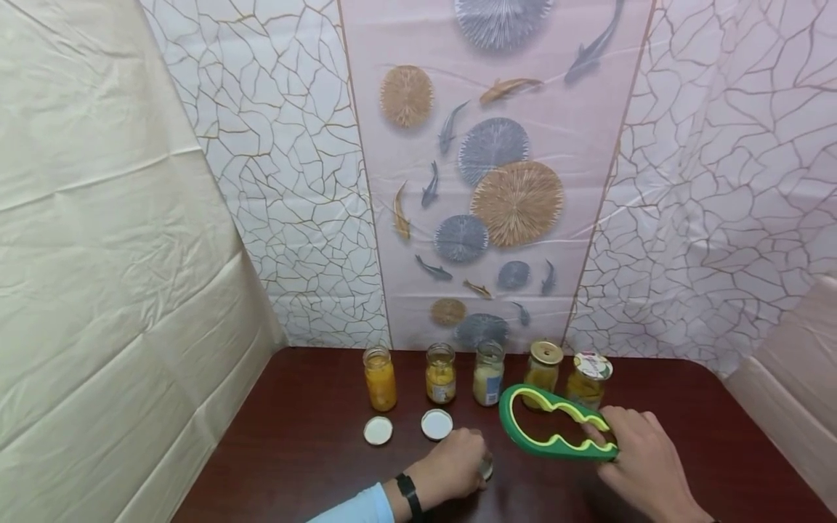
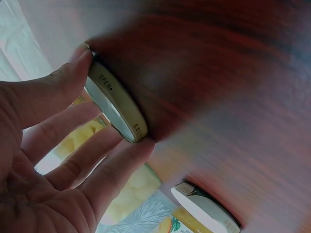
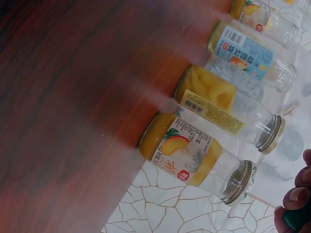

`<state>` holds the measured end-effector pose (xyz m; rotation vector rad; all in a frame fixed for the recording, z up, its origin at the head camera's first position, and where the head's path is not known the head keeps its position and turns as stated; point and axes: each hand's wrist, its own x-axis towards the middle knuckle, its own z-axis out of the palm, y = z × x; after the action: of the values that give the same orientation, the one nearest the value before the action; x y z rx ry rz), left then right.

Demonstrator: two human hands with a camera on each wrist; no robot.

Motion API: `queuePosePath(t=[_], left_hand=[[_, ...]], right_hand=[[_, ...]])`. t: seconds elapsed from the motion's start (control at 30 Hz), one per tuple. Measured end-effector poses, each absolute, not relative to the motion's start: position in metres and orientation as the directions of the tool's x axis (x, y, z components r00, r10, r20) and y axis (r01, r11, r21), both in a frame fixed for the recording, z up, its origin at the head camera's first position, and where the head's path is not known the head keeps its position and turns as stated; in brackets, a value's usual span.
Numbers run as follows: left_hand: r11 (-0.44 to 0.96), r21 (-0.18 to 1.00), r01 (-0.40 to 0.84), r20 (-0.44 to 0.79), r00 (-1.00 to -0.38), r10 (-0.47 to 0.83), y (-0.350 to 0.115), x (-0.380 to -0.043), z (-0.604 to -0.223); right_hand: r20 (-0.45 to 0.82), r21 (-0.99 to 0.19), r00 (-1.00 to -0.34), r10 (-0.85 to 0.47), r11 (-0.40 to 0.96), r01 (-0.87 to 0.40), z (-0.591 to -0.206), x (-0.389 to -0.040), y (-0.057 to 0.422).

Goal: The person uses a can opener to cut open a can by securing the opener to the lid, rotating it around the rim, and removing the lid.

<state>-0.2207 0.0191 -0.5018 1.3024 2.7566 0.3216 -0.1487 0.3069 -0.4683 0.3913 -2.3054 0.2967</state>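
Patterned cloth (image 1: 314,181) is hung behind the bench (image 1: 294,443). A lid (image 1: 487,468) is pinched by the left hand (image 1: 459,461). A green opener (image 1: 567,451) is gripped by the right hand (image 1: 637,454), long axis directed left; two capped jars (image 1: 544,372) are set on its far side, nearer that hand.

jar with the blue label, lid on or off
Off: the jar shows bare glass at its mouth, while the left hand pinches a lid.

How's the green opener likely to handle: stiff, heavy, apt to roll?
The green opener is probably stiff: its loop juts from the right hand without sagging. It looks light, being an open frame. Its elongated outline suggests it wouldn't roll.
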Motion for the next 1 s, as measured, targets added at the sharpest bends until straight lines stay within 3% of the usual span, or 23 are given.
queuePosePath(t=[0.63,1.0], left_hand=[[0.701,0.278,0.656,0.03,-0.736,0.677,0.031,-0.241,-0.506],[0.747,0.3,0.593,0.027,-0.788,0.615,0.038,-0.265,-0.509]], right_hand=[[0.776,-0.066,-0.597,-0.2,0.917,-0.393,-0.472,-0.147,0.309],[0.736,-0.062,-0.644,-0.21,0.925,-0.374,-0.473,-0.141,0.311]])
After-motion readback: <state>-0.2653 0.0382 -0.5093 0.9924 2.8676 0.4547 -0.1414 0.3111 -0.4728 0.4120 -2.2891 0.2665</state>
